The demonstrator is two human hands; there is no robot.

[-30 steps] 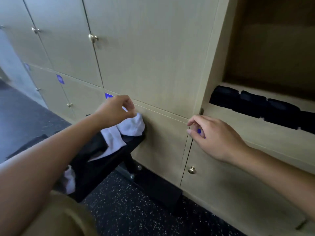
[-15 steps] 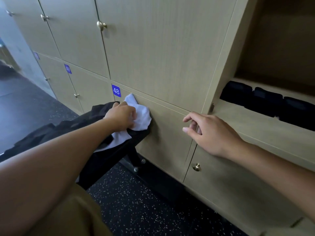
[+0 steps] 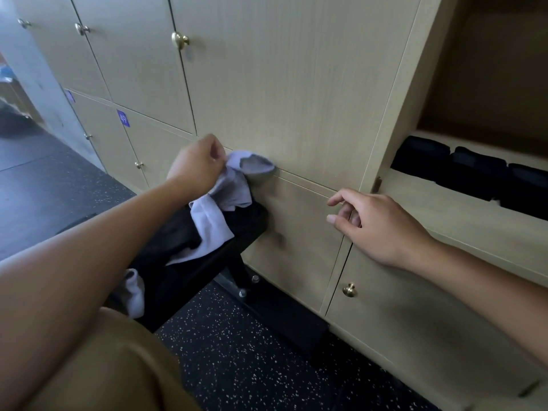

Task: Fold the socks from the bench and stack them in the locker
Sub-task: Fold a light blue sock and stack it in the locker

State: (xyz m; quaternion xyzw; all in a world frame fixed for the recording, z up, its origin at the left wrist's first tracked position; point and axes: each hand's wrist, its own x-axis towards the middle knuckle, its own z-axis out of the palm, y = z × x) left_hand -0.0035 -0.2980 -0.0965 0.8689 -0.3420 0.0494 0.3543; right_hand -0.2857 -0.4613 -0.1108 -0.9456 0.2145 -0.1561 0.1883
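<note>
A white sock (image 3: 234, 185) is pinched in the curled fingers of the left hand (image 3: 197, 169) and held above the end of the dark bench (image 3: 207, 262), close against the closed locker doors (image 3: 281, 84). The right hand (image 3: 376, 223) is held loosely open and empty to the right of the bench, in front of the door edges. Folded dark socks (image 3: 474, 173) are lined along the front edge of the open locker shelf (image 3: 462, 215), further right of the bench.

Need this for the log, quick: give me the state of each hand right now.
Left hand: pinching a white sock, lifted above the bench.
Right hand: open, fingers loosely curled, holding nothing.
</note>
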